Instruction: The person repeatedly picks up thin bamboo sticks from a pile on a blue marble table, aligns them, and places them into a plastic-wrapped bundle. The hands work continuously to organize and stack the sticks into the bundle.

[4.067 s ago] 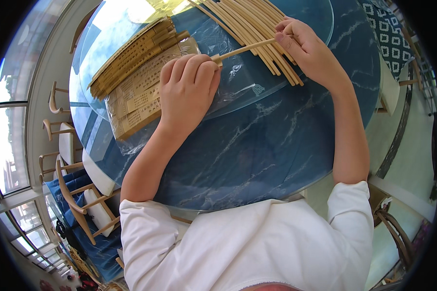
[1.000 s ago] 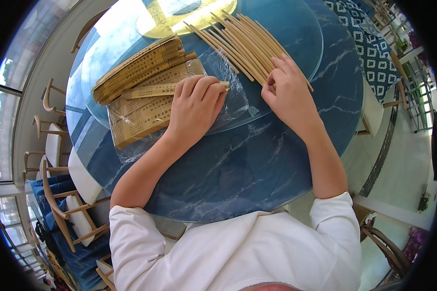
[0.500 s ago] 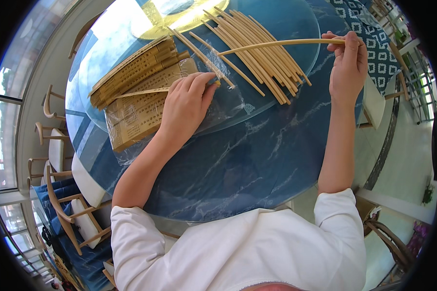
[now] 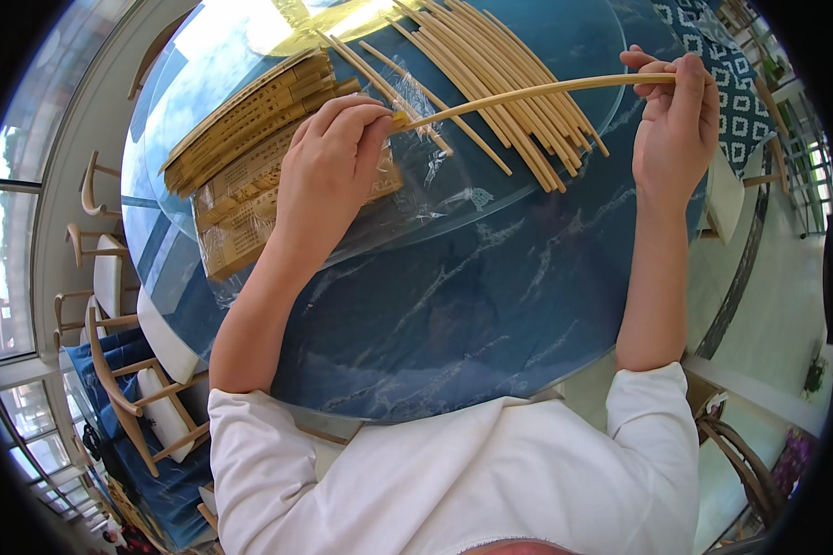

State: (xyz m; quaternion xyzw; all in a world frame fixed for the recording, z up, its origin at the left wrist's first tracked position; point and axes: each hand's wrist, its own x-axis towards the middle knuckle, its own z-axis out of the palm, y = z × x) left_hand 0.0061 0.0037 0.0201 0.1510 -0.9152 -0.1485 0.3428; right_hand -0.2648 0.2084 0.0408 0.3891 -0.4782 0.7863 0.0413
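My right hand (image 4: 676, 129) pinches the thick end of a long wooden chopstick (image 4: 537, 89); I cannot tell whether it is one or a pair. Its thin end meets the mouth of a brown paper chopstick sleeve (image 4: 400, 119), which my left hand (image 4: 329, 171) pinches. Most of that sleeve is hidden behind my fingers. Beneath and beside my left hand lie a stack of printed paper sleeves (image 4: 250, 120) and a flatter bundle of them (image 4: 236, 242) on clear plastic wrap (image 4: 435, 196). Between the hands, a fanned pile of chopsticks (image 4: 504, 83) rests on the glass turntable.
A few loose chopsticks (image 4: 463, 131) lie left of the pile. The round table (image 4: 453, 324) has a blue marbled top under a glass turntable. A patterned cloth (image 4: 722, 102) hangs at the far right. Wooden chairs (image 4: 143, 398) stand at the left.
The chopstick's thin end has come down and left to the sleeve's mouth. My left hand has risen slightly, turning the sleeve toward it. My right hand has shifted a little right.
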